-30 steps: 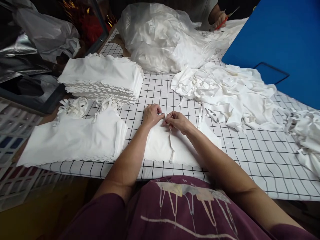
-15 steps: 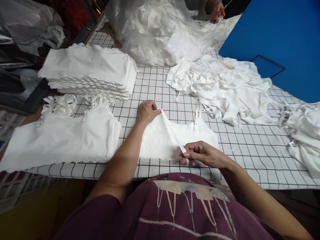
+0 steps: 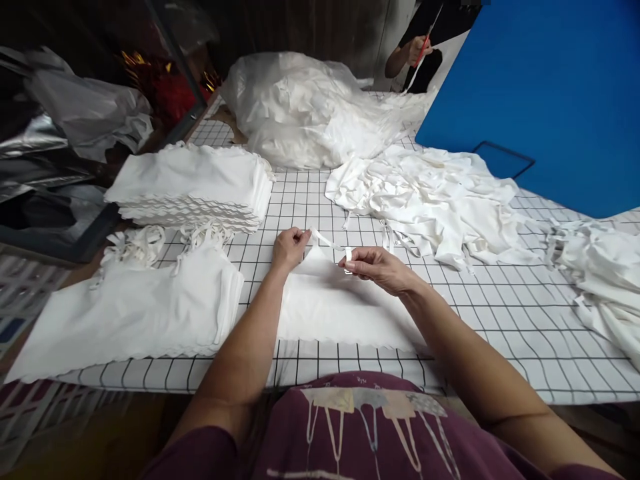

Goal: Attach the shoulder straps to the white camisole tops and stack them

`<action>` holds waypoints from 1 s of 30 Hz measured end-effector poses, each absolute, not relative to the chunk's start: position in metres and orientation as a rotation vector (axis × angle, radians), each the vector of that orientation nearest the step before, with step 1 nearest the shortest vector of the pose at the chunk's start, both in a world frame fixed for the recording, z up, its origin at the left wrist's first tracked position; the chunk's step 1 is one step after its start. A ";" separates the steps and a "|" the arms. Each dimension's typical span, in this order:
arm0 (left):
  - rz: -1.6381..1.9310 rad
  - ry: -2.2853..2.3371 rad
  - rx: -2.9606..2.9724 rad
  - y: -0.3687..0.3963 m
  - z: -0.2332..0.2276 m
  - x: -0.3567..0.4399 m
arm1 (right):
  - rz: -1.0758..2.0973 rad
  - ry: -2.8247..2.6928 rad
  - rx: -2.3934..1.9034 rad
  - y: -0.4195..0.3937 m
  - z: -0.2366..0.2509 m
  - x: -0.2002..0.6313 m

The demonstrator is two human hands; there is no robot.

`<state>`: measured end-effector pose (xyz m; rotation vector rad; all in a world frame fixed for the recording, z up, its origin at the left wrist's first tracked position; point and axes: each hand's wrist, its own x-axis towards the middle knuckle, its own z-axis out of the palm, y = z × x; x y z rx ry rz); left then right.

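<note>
A white strappy top (image 3: 340, 317) lies flat on the table in front of me, its scalloped edge toward me. My left hand (image 3: 291, 249) is closed in a pinch at the upper end of its left strap (image 3: 326, 239), just above the top's left peak. Over the middle of the top, my right hand (image 3: 377, 268) is closed on a folded part of the same strap, which runs slackly between both hands. The top's right side is partly hidden behind my right hand and forearm.
Stacked white tops (image 3: 135, 307) with bundled straps lie left, with a taller stack (image 3: 190, 180) behind. A loose heap of white garments (image 3: 425, 200) is at right, another (image 3: 610, 280) farther right. Behind are a stuffed plastic bag (image 3: 300, 113), a blue panel (image 3: 540, 100) and a person's hand (image 3: 417, 50) holding red-handled scissors.
My right hand has moved up and left from the top's lower edge, and the strap between my hands has gone from taut to slack. My view has tilted up.
</note>
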<state>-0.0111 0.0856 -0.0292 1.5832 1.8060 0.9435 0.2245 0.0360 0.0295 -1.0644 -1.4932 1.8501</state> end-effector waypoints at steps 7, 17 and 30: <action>0.988 1.825 1.582 0.075 -0.018 -0.011 | 1.768 -1.476 -1.068 0.049 -0.004 0.205; 0.558 1.228 1.909 0.019 0.021 -0.019 | 1.694 -1.497 -1.040 0.051 -0.016 0.210; 0.646 1.584 2.052 0.013 -0.006 -0.010 | 1.581 -1.870 -1.022 0.048 -0.013 0.218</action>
